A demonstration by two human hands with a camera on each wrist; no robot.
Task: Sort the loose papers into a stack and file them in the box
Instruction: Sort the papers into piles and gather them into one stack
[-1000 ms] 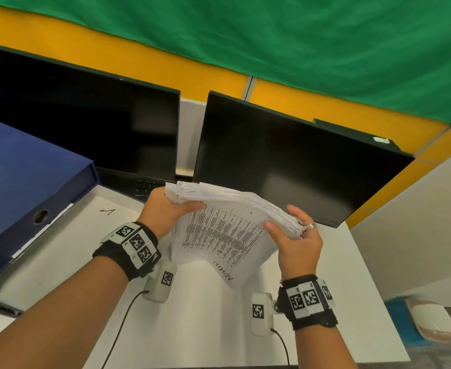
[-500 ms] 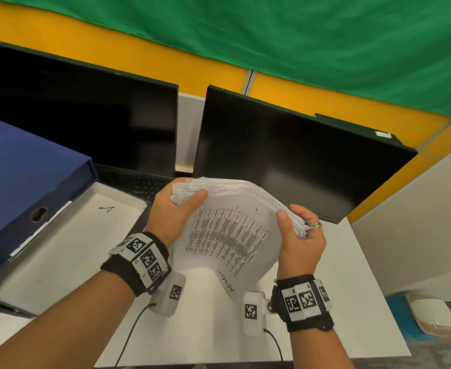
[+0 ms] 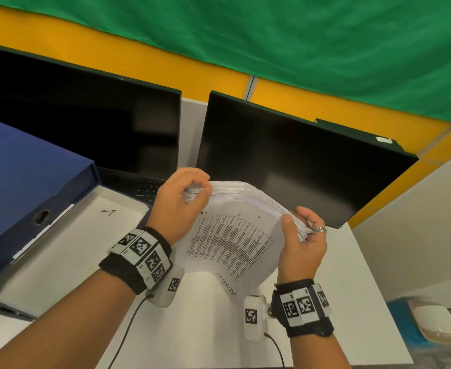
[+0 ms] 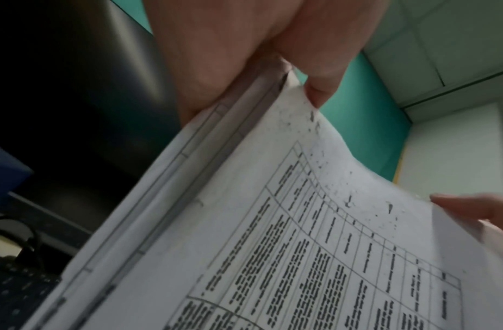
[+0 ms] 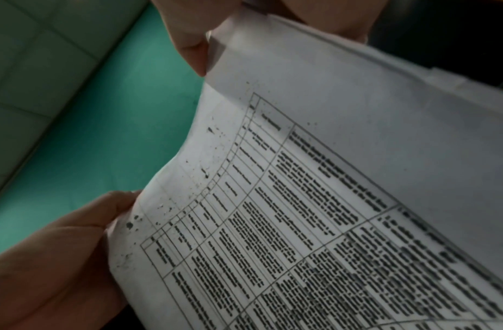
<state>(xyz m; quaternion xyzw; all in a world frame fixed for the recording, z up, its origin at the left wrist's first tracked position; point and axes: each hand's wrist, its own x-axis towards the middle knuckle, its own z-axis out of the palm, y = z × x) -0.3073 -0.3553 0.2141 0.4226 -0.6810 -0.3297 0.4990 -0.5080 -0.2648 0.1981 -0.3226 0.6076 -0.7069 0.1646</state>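
While arched, stack in both grips

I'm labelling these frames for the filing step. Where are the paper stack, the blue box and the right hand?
paper stack [image 3: 235,235]: head view, on the printed table of the top sheet.
blue box [image 3: 19,187]: head view, on its lid.
right hand [image 3: 301,249]: head view, on the palm gripping the stack's edge.

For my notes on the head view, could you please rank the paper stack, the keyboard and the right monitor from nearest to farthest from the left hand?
1. Paper stack: gripped by the left hand.
2. Keyboard: just behind-left.
3. Right monitor: behind, to the right.
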